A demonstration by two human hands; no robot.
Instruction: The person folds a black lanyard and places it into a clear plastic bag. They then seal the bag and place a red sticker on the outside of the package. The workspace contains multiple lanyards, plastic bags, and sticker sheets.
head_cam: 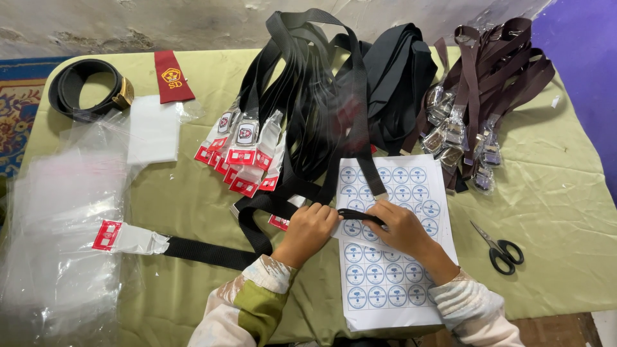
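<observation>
- We see bare green cloth right of the sticker sheet, broken only by the scissors.
- Black straps and brown straps crowd the far side.
- Clear bags cover the left edge.
- A black belt crosses the near-left cloth.

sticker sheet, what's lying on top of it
Both hands, left and right, rest on the sticker sheet, holding a black strap. They hide the stickers beneath them.

Your fingertips hide behind the strap; your arms and the bags run off the edge.
</observation>
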